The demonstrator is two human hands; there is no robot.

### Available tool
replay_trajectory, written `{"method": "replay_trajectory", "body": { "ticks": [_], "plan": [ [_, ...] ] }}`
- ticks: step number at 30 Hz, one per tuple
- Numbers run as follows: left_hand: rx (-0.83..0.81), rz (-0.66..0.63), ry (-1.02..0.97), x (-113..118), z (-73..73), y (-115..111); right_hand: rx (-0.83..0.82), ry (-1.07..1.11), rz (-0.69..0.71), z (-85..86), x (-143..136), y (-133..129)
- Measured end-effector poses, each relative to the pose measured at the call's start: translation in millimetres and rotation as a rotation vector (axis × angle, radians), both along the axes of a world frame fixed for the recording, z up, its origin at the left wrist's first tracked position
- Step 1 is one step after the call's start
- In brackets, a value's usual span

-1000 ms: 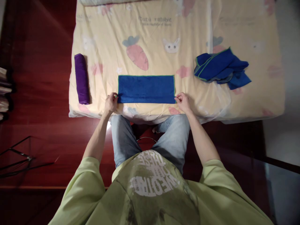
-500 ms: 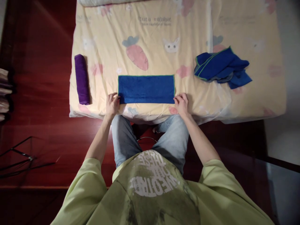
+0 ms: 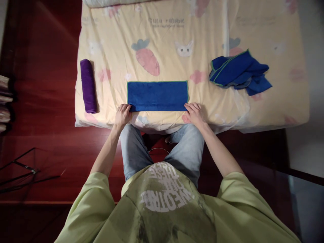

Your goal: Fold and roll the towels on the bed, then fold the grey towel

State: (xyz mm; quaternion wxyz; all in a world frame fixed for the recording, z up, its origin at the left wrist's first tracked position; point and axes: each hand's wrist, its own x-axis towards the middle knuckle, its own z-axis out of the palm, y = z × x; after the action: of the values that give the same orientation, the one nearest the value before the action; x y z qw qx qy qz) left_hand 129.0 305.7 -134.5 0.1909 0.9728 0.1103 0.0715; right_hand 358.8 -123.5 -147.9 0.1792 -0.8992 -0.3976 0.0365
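A blue towel (image 3: 157, 96) with green edging lies folded into a long flat rectangle near the bed's front edge. My left hand (image 3: 123, 114) is at its near left corner, fingers closed on the cloth, thumb mostly hidden. At the near right corner, my right hand (image 3: 194, 112) has its fingertips curled on the edge in the same way. A rolled purple towel (image 3: 88, 86) lies to the left, apart from my hands. Over on the right sits a crumpled blue cloth (image 3: 239, 72) with green edging, in a loose heap.
The bed (image 3: 164, 44) has a yellowish sheet printed with carrots and rabbits. A white padded edge (image 3: 108, 2) shows at the far side. Black thin metal legs (image 3: 31, 171) stand on the dark red floor (image 3: 50, 128) at left. A pale wall (image 3: 310, 111) is on the right.
Both hands have shifted their hold at the towel's near corners, with fingers now lying more over the edge. The right hand has moved slightly inward. The towel has barely moved.
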Motion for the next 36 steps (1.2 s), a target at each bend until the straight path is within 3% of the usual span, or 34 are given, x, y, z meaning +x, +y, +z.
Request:
{"method": "replay_trajectory", "body": {
  "ticks": [4, 8, 12, 17, 21, 25, 29, 32, 36],
  "plan": [
    [-0.014, 0.024, 0.032, 0, 16.1, 1, 0.044, -0.032, -0.058, -4.4, 5, -2],
    [-0.026, -0.025, 0.046, -14, 28.5, 6, 0.081, -0.039, -0.016, 7.9, 1, -15],
    [-0.043, -0.074, 0.051, -34, 23.6, 3, 0.058, 0.031, 0.086, 19.6, -11, -28],
    [-0.105, -0.082, -0.010, -46, 12.1, -2, 0.103, 0.101, 0.093, 14.8, -13, -32],
    [-0.157, -0.047, -0.045, -36, 12.7, 6, 0.113, 0.178, 0.063, 16.9, 2, -26],
    [-0.202, 0.120, 0.037, -11, 14.3, 17, 0.118, 0.258, -0.067, 20.8, 22, -14],
    [-0.255, 0.251, 0.105, 12, 13.2, 22, 0.133, 0.430, -0.227, 13.3, 42, -1],
    [-0.275, 0.263, 0.119, 19, 11.9, 23, 0.164, 0.538, -0.336, 4.9, 50, 7],
    [-0.253, 0.262, 0.054, 17, 8.3, 21, 0.232, 0.510, -0.410, -0.3, 50, 10]
  ]
}}
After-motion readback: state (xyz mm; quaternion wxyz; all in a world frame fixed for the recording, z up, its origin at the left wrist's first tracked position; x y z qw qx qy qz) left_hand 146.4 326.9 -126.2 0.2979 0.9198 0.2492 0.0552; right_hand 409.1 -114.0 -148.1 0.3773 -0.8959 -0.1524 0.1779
